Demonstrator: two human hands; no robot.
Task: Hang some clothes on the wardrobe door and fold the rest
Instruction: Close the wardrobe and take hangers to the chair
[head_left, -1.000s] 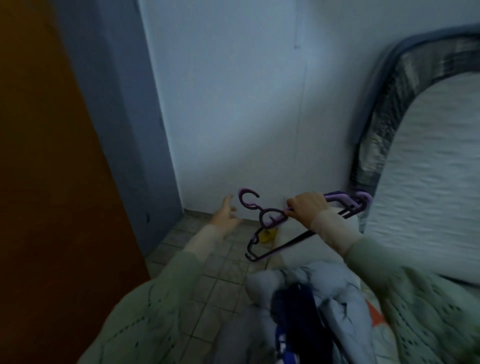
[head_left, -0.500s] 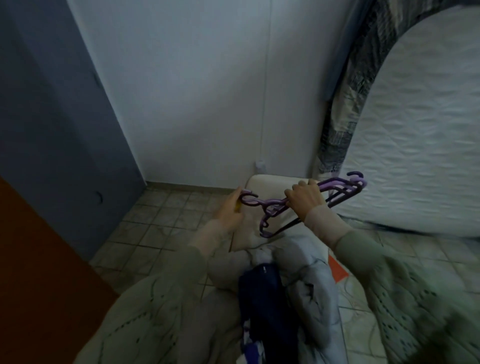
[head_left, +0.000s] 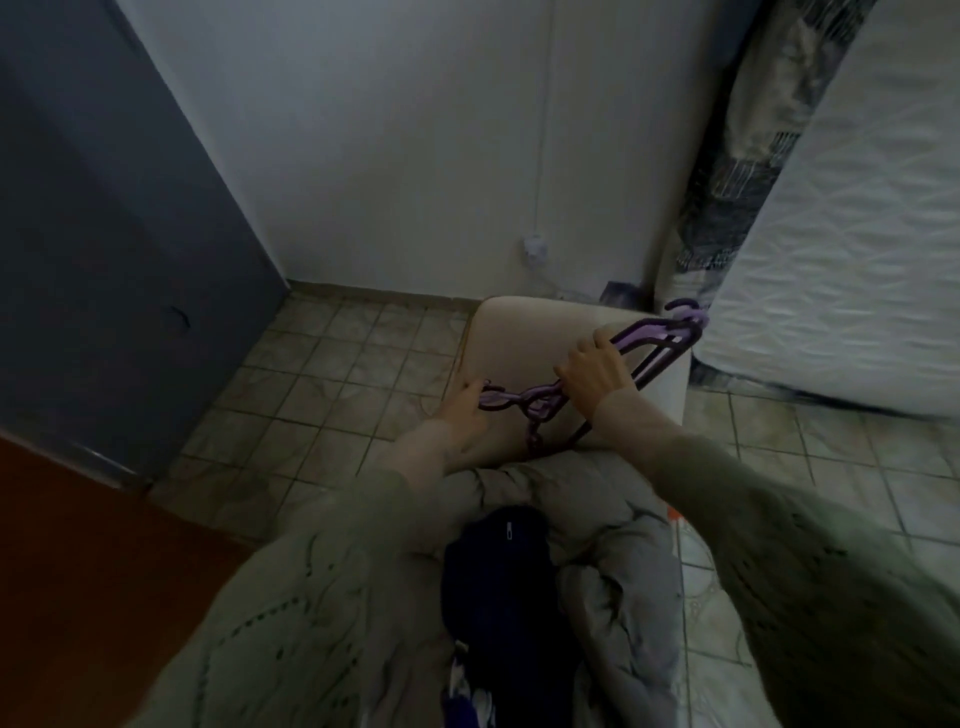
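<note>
A bunch of purple plastic hangers is held out in front of me, over a pale cushion. My right hand grips the hangers around their shoulders, near the necks. My left hand reaches the hook of one hanger and its fingers curl on that hook. Below my arms lies a heap of clothes: a pale grey garment with a dark navy garment on top. Both sleeves are light green knit.
A grey wardrobe side stands at the left with an orange-brown door panel in front of it. A white mattress leans at the right. The white wall and tiled floor lie ahead.
The view has tilted down toward the floor and the clothes. My left hand has moved from open air onto a hanger hook. The right hand keeps its grip on the hangers.
</note>
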